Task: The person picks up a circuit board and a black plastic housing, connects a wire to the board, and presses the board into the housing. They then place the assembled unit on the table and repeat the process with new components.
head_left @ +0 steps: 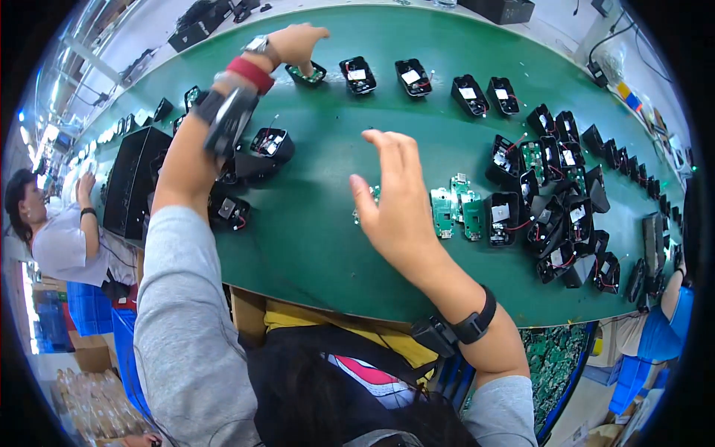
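At the far left-centre of the green table, my left hand (296,46) reaches over a black plastic housing with a green circuit board (308,75) in it. One finger points down onto the board and another stretches out to the right. My right hand (400,195) hovers over the middle of the table, fingers apart, holding nothing. Partly hidden beneath it lies a small green board (357,217). Just right of it are several loose green circuit boards (442,211). A row of black housings, including one housing (358,76) with a white block and thin wires, continues right of my left hand.
Black housings (503,217) crowd the right side, some stacked. Beside my left forearm are another housing (272,144) and a large black crate (135,182). A bin of green boards (553,372) stands below the front edge. A co-worker (67,237) sits at left; another person's arm (668,302) shows at right.
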Demonstrator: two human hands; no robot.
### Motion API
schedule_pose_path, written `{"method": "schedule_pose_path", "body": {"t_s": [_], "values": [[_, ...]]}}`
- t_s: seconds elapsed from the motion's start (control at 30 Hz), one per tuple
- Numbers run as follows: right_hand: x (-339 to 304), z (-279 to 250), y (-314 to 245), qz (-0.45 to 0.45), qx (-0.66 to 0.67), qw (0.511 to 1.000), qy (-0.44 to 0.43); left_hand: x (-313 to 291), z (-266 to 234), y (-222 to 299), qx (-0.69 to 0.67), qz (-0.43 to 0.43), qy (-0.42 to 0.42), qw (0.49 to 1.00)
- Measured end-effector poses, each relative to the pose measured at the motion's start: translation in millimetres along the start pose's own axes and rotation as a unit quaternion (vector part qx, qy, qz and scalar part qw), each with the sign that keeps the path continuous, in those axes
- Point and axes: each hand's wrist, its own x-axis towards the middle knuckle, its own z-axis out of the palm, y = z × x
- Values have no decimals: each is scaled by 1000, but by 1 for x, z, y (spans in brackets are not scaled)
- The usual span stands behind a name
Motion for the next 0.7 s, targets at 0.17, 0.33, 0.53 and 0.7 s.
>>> {"method": "schedule_pose_path", "body": {"t_s": [0.17,0.33,0.53,0.7], "values": [[-4,-1,-5,6,0,1000,-17,-12,14,51,-157,171,105,967],[-2,-1,-2,26,-12,999,-38,26,-3,88,-277,295,29,914],[-4,-1,0,18,-13,999,-49,70,-7,123,-193,284,-23,939],[0,-3,2,-12,-31,999,-22,19,-14,118,-152,254,201,934]]}}
